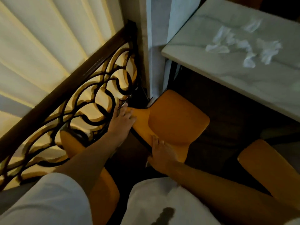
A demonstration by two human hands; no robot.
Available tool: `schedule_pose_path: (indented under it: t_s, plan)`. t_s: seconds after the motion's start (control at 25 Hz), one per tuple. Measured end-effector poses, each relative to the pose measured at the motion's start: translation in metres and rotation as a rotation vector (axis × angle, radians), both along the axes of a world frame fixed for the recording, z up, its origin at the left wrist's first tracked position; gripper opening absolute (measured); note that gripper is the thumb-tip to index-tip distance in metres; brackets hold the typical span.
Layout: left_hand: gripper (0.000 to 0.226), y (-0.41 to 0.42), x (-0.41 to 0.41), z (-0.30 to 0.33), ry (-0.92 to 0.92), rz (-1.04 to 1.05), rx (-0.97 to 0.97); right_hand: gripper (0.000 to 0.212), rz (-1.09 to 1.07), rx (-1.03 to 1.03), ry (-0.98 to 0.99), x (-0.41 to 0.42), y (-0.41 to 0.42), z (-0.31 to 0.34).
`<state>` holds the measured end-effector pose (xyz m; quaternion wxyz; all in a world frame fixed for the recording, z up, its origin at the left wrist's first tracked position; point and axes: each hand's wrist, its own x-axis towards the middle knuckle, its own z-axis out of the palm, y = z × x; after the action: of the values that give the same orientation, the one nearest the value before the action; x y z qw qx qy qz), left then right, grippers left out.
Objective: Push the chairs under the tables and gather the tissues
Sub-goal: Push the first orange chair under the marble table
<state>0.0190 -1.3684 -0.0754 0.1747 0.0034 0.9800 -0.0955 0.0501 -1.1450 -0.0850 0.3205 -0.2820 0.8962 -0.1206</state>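
My left hand (122,118) and right hand (159,152) grip the backrest of the orange chair (175,117), which stands beside the bench (253,82). I should push evenly, keeping it square. The tissues (243,46) lie scattered on the bench.

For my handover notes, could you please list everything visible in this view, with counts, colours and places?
Orange padded chairs: three; one central before the table, one lower right, one lower left by the railing.
White marble-look table: one, upper right.
Crumpled white tissues: several, scattered on the table.
Dark wooden scrollwork railing: one, left.
Cream pleated curtain: one, upper left.
Pale grey curtain: one, top centre.
Hands: left hand on the central chair's back edge; right hand on its near edge.
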Motion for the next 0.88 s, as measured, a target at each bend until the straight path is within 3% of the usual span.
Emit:
schedule_pose_path:
  t_s: [0.12,0.24,0.4,0.88]
  plan:
    - [0.06,-0.019,-0.027,-0.003,-0.085,-0.303,0.008,0.09,-0.111,0.006,0.02,-0.004,-0.012,-0.005]
    - [0.059,-0.036,-0.033,-0.011,-0.056,-0.462,0.055,0.086,-0.132,-0.022,0.009,-0.006,-0.013,-0.006]
    - [0.055,-0.041,-0.037,-0.016,-0.064,-0.49,0.151,0.084,-0.112,-0.077,0.012,-0.01,-0.009,-0.007]
    - [0.061,-0.005,-0.059,-0.012,-0.021,-0.411,0.138,0.082,-0.19,-0.09,0.119,-0.038,0.026,-0.015]
